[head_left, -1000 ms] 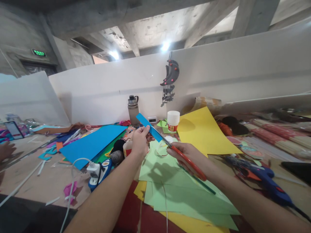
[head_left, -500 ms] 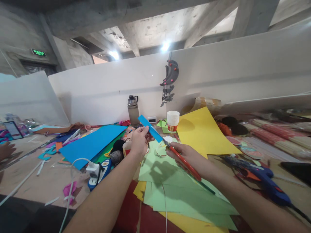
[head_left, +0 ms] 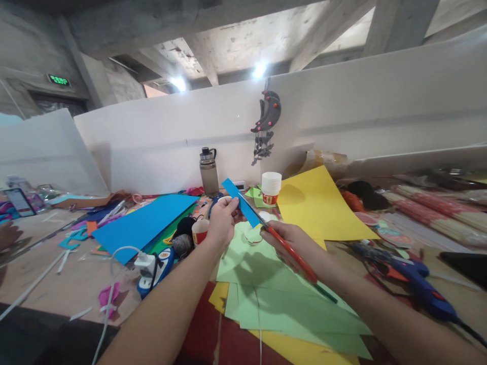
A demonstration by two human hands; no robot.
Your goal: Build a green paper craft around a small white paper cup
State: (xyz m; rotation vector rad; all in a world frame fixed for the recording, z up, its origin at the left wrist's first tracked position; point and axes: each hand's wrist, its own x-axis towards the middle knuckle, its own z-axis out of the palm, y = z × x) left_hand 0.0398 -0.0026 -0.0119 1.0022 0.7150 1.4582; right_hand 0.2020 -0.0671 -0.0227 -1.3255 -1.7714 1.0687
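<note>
A narrow blue paper strip (head_left: 248,210) is pinched between the thumb and fingers of my left hand (head_left: 225,218). My right hand (head_left: 291,243) grips a pair of red-handled scissors (head_left: 292,256). Their blades run along the strip's right edge; whether they are fully closed cannot be seen. Both hands are above a pile of light green paper sheets (head_left: 266,299). A small round white piece (head_left: 254,234) lies partly hidden behind the scissors.
White stacked paper cups (head_left: 271,185) and a bottle (head_left: 209,175) stand at the back. Yellow paper (head_left: 327,213) lies right, with a blue glue gun (head_left: 414,279) in front. Blue paper (head_left: 148,223), a power strip (head_left: 160,271) and a paper cup (head_left: 200,230) are left.
My left hand and the blue strip have shifted slightly to the right. More of the paper cup behind my left hand shows. The scissors have barely moved.
</note>
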